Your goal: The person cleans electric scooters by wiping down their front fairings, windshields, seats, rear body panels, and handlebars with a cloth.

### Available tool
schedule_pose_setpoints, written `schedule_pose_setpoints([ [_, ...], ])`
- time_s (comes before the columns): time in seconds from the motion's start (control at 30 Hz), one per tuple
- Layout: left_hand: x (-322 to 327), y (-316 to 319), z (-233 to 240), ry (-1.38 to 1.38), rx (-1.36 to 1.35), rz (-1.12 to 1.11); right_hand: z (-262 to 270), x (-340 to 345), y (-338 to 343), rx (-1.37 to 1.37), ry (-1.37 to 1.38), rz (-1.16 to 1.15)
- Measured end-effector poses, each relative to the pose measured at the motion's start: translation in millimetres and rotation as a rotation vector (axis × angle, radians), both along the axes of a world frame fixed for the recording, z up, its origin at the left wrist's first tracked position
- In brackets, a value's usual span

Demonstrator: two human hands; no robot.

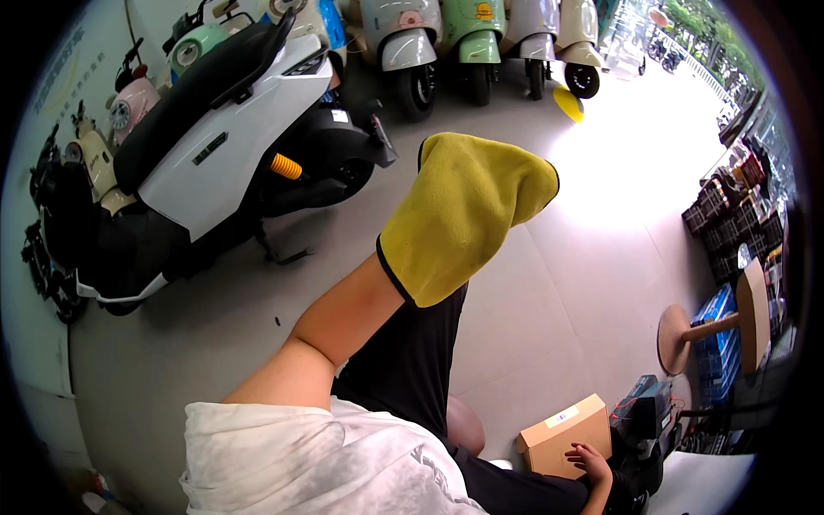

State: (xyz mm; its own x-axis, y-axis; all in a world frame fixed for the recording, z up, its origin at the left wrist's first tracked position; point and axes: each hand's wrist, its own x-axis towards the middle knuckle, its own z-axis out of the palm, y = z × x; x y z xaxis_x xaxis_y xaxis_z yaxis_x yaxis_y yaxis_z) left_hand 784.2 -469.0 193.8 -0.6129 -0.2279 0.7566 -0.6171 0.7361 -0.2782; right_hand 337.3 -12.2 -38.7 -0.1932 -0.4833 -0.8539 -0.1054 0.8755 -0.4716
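My left forearm (354, 312) reaches forward over the floor. A yellow microfibre cloth (463, 212) with dark edging drapes over the wrist and hides my left hand completely, so its grip cannot be seen. Dark smudges mark the cloth. At the lower right, my right hand (589, 460) has its fingers apart and holds nothing. It appears in front of a brown cardboard box (557, 428) bearing a label; whether they touch is unclear. Left of the cloth stands a white and black electric scooter (212, 154) with an orange rear spring (286, 167).
A row of parked scooters (473, 45) lines the back. At the right are a brown round-based stand (673, 341), blue boxes (718, 347) and stacked dark goods (727, 219). Bright light comes through the opening at the upper right. My bent leg (418, 360) lies below the cloth.
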Motion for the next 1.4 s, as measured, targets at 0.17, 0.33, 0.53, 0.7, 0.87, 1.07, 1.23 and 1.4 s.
schedule_pose_setpoints([
  [0.17,19,-34,-10,0.06,-0.041,0.028,1,-13,-50,0.112,0.087,0.296],
  [0.33,13,-58,-3,0.087,-0.074,0.05,29,-7,-165,-0.325,0.228,0.376],
  [0.53,-8,-47,32,-0.045,-0.012,0.178,90,64,-276,-0.344,-0.124,0.431],
  [0.7,-34,-62,41,-0.112,-0.13,0.228,-49,-52,-245,-0.346,-0.072,0.081],
  [0.87,-48,-92,53,-0.281,-0.306,0.351,-140,33,-261,0.237,-0.134,0.651],
  [1.07,6,-77,65,-0.504,-0.691,0.642,-123,124,-314,0.222,-0.135,0.914],
  [1.23,90,-54,68,-0.474,0.407,0.634,-101,164,-365,0.174,-0.088,0.994],
  [1.4,199,-19,42,0.057,0.327,0.459,-79,184,-409,0.119,0.002,1.014],
])
